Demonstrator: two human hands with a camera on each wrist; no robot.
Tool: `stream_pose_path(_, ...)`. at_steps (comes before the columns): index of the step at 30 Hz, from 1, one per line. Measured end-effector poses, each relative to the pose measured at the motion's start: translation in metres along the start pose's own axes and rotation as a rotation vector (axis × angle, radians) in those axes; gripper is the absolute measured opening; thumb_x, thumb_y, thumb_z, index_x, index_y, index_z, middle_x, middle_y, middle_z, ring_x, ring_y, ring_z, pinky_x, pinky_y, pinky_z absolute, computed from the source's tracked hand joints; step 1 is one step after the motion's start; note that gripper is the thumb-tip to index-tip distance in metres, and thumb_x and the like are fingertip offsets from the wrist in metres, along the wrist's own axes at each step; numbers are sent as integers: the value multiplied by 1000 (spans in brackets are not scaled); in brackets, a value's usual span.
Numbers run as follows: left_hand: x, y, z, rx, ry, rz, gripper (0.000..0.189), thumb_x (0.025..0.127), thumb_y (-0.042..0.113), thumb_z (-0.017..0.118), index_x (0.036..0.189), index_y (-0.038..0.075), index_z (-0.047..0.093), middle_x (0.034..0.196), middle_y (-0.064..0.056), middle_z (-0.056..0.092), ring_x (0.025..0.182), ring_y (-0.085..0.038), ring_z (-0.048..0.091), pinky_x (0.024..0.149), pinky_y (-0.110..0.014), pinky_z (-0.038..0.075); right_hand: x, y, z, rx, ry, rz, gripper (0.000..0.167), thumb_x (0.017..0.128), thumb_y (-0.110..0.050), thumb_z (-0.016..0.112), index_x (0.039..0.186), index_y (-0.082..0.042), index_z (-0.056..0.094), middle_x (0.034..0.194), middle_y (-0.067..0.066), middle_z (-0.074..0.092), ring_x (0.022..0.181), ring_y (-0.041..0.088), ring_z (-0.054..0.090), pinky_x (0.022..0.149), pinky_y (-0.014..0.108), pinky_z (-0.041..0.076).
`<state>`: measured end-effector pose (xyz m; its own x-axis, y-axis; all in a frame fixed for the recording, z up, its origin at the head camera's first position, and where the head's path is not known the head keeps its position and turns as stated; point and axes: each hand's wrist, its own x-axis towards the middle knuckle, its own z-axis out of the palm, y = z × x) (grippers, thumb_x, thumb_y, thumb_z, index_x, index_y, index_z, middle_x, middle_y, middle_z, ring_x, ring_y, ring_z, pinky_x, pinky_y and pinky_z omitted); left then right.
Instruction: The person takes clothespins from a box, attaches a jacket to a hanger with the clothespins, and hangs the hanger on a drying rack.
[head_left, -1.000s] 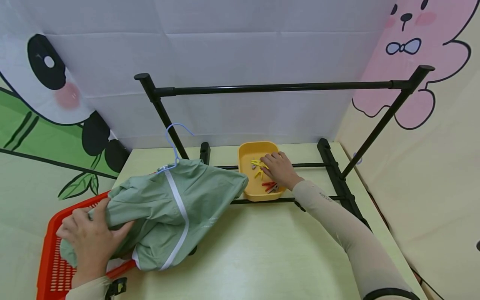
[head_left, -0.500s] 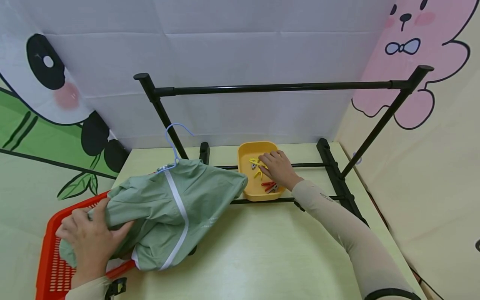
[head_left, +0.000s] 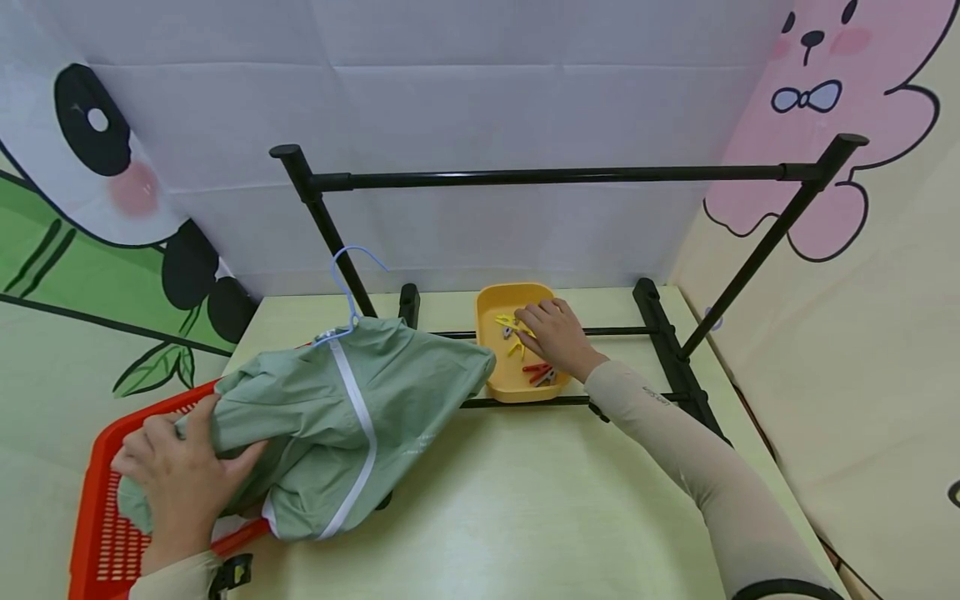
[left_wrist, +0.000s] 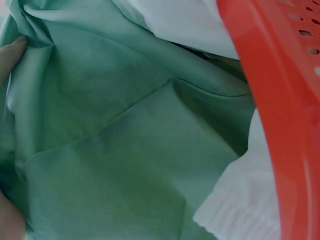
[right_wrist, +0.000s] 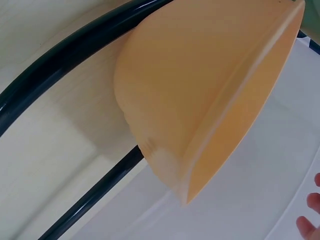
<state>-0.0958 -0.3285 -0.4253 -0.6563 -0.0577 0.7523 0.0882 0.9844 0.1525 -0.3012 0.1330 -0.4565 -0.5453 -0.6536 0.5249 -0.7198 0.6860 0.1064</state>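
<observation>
My left hand [head_left: 180,475] grips a light green garment [head_left: 307,417] with a white stripe, its thumb and forefinger spread over the bunched cloth. A blue hanger [head_left: 347,287] stands up out of the garment's top, its hook free. The left wrist view is filled by green cloth [left_wrist: 115,150]. Over the yellow tray [head_left: 495,292], my right hand [head_left: 558,337] pinches a yellow clothespin [head_left: 510,322] at its fingertips. Another yellow clothespin [head_left: 517,350] and some red clothespins [head_left: 537,367] lie in the tray. In the right wrist view the tray [right_wrist: 175,90] hides the clothespins.
A black rack [head_left: 525,177] stands on the pale table [head_left: 540,500], its lower bars running beside the tray. The red basket [head_left: 86,533] sits at the left under the garment, with white cloth [left_wrist: 250,195] in it. A white wall sheet [head_left: 487,108] hangs behind.
My right hand has shifted very slightly up and left with the yellow clothespin. The left hand and garment stay nearly still.
</observation>
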Motion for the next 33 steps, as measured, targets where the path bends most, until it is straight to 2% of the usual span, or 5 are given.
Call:
stream_pose_path(8, 0, 1, 1, -12, 34, 1, 86, 87, 81, 32, 122, 4, 48, 93, -39, 32, 84, -64, 31, 72, -75, 21, 4, -2, -5, 34, 66, -28, 29, 94, -19, 69, 117, -3, 62, 104, 10, 64, 92, 29, 56, 92, 47, 42)
stream_pose_path(12, -1, 0, 2, -5, 30, 4, 86, 86, 81, 31, 123, 5, 47, 93, -39, 32, 84, -63, 31, 71, -74, 21, 8, -4, -7, 57, 112, -49, 30, 91, -17, 71, 116, -2, 63, 104, 11, 65, 90, 29, 56, 91, 47, 42)
stream_pose_path(19, -2, 0, 3, -7, 38, -7, 89, 85, 83, 29, 120, 4, 48, 94, -39, 32, 85, -63, 31, 73, -75, 20, 14, -10, -10, 82, 187, -88, 31, 85, -13, 77, 112, -2, 64, 95, 9, 64, 84, 29, 55, 85, 49, 45)
stream_pose_path(26, -3, 1, 3, -2, 16, -24, 92, 84, 85, 26, 121, 4, 47, 95, -39, 32, 88, -63, 31, 75, -75, 20, 18, -15, -13, 89, 204, -111, 27, 89, -16, 74, 110, -2, 64, 94, 9, 65, 84, 28, 56, 86, 49, 45)
stream_pose_path(33, -1, 1, 4, -7, 26, -20, 94, 83, 86, 26, 123, 4, 48, 95, -38, 32, 88, -62, 31, 74, -74, 20, 23, -18, -17, 104, 238, -146, 23, 95, -19, 66, 110, -1, 65, 94, 9, 65, 84, 29, 56, 84, 47, 44)
